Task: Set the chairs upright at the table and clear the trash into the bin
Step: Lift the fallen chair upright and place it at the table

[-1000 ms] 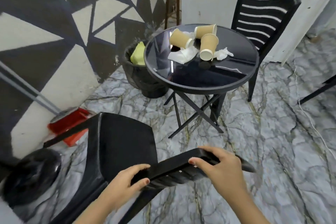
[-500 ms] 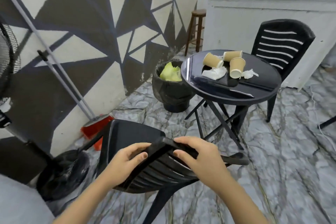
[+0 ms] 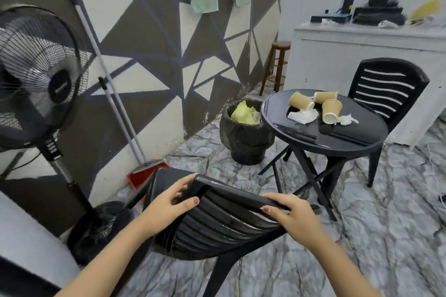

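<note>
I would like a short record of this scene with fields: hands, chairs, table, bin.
hands: left hand and right hand both grip the top rail of the near chair
chairs: near chair held; far chair upright behind the table
table: round table holds three tipped paper cups and crumpled napkins
bin: black bin beside the table, yellow-green trash inside

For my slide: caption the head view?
Both hands grip a black chair near the littered table.
</note>
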The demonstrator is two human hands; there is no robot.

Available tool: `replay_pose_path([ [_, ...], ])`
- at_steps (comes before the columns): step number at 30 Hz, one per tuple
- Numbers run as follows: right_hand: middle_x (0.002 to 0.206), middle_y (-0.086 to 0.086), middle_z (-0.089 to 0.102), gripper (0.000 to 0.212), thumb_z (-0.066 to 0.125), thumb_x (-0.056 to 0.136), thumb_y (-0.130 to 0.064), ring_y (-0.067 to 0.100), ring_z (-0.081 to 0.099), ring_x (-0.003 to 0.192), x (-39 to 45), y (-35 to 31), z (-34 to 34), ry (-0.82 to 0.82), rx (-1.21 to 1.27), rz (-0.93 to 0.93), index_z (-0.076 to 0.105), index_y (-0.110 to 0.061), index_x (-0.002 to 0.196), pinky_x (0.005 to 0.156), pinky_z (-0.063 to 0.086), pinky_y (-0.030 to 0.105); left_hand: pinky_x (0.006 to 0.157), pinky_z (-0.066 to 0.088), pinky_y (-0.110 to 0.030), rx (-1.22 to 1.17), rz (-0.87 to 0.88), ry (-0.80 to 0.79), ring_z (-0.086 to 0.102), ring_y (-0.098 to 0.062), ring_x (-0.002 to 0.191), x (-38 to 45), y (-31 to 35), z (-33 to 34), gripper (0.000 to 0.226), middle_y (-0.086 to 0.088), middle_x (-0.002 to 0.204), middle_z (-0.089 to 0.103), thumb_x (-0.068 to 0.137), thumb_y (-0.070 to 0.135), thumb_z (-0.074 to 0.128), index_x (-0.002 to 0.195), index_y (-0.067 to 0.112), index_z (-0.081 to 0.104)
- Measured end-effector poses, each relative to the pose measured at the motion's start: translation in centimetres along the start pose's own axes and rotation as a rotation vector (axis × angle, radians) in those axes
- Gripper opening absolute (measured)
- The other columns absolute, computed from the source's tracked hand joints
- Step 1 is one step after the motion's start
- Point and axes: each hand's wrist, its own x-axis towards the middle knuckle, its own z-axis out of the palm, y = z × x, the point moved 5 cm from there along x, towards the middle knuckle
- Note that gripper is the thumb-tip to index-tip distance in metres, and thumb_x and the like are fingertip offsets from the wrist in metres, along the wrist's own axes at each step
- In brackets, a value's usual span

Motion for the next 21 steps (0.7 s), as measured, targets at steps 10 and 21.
replay_pose_path([
  [10, 0.078, -0.020, 0.059, 0.022, 0.061, 0.080, -0.047, -0.001, 0.047, 0.080, -1.9, -5.4, 3.2, -0.006, -0.052, -0.084, 0.062, -0.051, 0.102, 0.085, 0.043, 0.033, 0.080, 0.038, -0.005, 0.137, 0.305, 0.314, 0.056, -0.004, 0.097, -3.4, 2.4, -1.8, 0.038, 0.011, 0.101, 0.058, 0.058, 0.063, 0.069, 0.086, 0.040, 0.059],
  [21, 0.081, -0.036, 0.063, 0.010, 0.066, 0.078, -0.044, -0.009, 0.056, 0.096, -0.3, -8.2, 5.9, -0.243, 0.010, -0.155, 0.065, -0.052, 0.084, 0.087, 0.043, 0.018, 0.063, 0.046, -0.011, -0.171, 0.166, 0.559, 0.059, -0.004, 0.071, -10.9, -4.0, -9.6, 0.069, 0.013, 0.078, 0.065, 0.033, 0.070, 0.080, 0.075, 0.019, 0.063],
])
